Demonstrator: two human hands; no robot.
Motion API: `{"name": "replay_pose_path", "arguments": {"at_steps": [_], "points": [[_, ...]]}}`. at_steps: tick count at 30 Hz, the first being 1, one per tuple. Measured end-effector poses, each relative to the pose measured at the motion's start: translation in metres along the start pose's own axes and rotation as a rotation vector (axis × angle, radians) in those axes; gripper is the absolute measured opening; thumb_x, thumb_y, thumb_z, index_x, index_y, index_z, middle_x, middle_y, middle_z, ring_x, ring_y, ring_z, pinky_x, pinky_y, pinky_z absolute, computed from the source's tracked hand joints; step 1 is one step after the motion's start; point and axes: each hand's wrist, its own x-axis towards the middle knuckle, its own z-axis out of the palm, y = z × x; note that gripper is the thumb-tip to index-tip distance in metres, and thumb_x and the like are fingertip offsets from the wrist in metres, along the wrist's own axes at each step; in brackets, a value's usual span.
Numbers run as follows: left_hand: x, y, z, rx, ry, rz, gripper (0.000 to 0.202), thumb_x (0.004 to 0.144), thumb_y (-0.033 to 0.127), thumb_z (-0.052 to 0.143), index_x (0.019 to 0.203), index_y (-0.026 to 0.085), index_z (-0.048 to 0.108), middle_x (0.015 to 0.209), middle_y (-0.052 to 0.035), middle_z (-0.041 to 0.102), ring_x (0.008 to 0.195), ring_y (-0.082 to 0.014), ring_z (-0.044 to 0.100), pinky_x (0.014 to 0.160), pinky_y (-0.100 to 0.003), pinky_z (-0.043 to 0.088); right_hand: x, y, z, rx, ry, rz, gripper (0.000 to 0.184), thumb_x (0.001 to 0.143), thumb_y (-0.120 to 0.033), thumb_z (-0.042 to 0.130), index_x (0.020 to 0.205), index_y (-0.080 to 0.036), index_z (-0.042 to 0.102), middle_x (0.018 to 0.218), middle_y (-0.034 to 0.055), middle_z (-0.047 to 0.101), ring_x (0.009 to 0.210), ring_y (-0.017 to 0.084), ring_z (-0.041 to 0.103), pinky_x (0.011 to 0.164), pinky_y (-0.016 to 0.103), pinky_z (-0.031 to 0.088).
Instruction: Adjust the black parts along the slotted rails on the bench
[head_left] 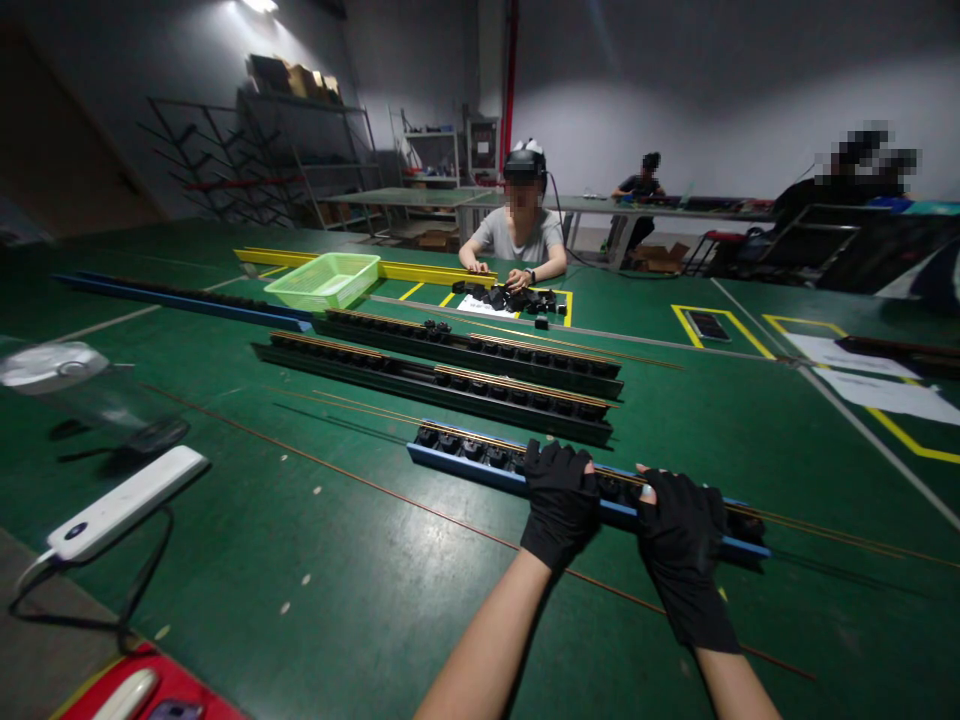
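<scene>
A short blue channel rail (469, 467) lies slantwise on the green table, with a row of black plastic blocks (495, 457) inside it. Thin copper-coloured rods (847, 530) run along the top of the blocks and stick out past both ends. In a black fingerless glove, my left hand (561, 495) is wrapped over the middle of the rail. My right hand (684, 530), gloved the same way, grips it nearer the right end, thumb on the near side. My palms cover the blocks beneath them.
Two dark channel rails (450, 390) with blocks and rods lie beyond. A green basket (326, 283) stands near a yellow rail (435, 272). A person (523, 235) opposite handles black parts (517, 298). A loose rod (352, 475), a white power strip (127, 500) and a clear container (90, 390) lie left.
</scene>
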Motion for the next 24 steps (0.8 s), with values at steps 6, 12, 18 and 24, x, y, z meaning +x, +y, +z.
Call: {"name": "replay_pose_path", "arguments": {"at_steps": [6,12,18,24], "points": [[0.0006,-0.0002,-0.0012,-0.004,0.003,0.004,0.012,0.090,0.025,0.055,0.091,0.026,0.067,0.085,-0.0012,0.070,0.098,-0.0226,0.062,0.111,-0.049,0.029,-0.0005,0.0003,0.0006,0.017,0.015,-0.004,0.034,0.099,-0.029,0.036,0.112,-0.019,0.066,0.102,0.0077,0.069,0.097,0.024,0.054,0.098,0.042,0.030],[0.0020,0.0006,-0.0037,0.036,-0.001,0.016,0.010,0.088,0.023,0.057,0.089,0.026,0.067,0.084,-0.0014,0.070,0.095,-0.0217,0.062,0.110,-0.048,0.031,-0.0008,0.0007,0.0004,0.013,-0.006,0.001,0.035,0.099,-0.030,0.036,0.112,-0.019,0.066,0.101,0.0082,0.069,0.097,0.024,0.054,0.098,0.042,0.031],[0.0012,0.0006,-0.0026,0.037,-0.014,0.012,0.011,0.088,0.024,0.057,0.089,0.026,0.067,0.083,-0.0016,0.070,0.095,-0.0219,0.061,0.110,-0.048,0.030,-0.0012,0.0013,0.0017,0.024,0.002,0.004,0.035,0.099,-0.030,0.036,0.114,-0.019,0.066,0.103,0.0081,0.069,0.098,0.024,0.054,0.098,0.042,0.030],[0.0012,0.0002,-0.0009,0.027,-0.005,0.009,0.010,0.088,0.024,0.057,0.090,0.026,0.067,0.083,-0.0013,0.070,0.095,-0.0219,0.061,0.110,-0.049,0.029,-0.0014,0.0020,0.0032,0.030,0.009,0.006,0.035,0.098,-0.030,0.035,0.113,-0.020,0.066,0.102,0.0077,0.069,0.096,0.023,0.053,0.097,0.042,0.029]]}}
